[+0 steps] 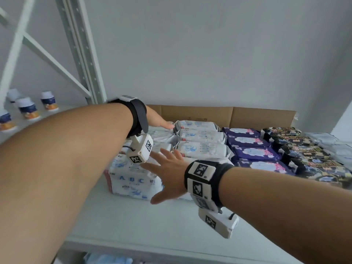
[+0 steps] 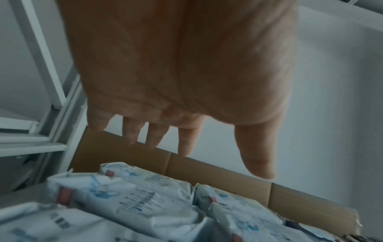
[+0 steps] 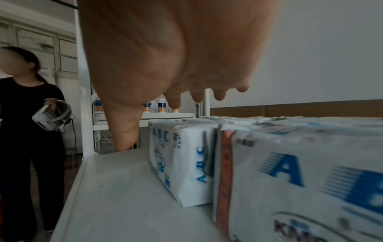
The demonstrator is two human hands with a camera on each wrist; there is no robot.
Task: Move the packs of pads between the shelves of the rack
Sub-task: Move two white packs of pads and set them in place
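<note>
Left hand [image 1: 158,121]: fingers straight, holding nothing, above the white packs [image 1: 200,141] near the shelf's back edge. Right hand [image 1: 167,174]: fingers spread, empty, over the front white pack [image 1: 131,181] marked ABC. Purple packs [image 1: 249,147] and black packs [image 1: 304,155] stand in rows toward the shelf's [image 1: 123,221] right end. Cardboard [image 1: 247,115] lines the back edge.

You have two hands in view, the left hand [image 1: 159,121] and the right hand [image 1: 167,175], both flat with fingers spread. Four purple packs [image 1: 253,149] sit in one column. Four black packs [image 1: 304,155] sit in the next column. Four small bottles [image 1: 28,109] with white caps stand on the neighbouring shelf. White packs [image 1: 202,149]: at least six, some hidden behind your arms.
</note>
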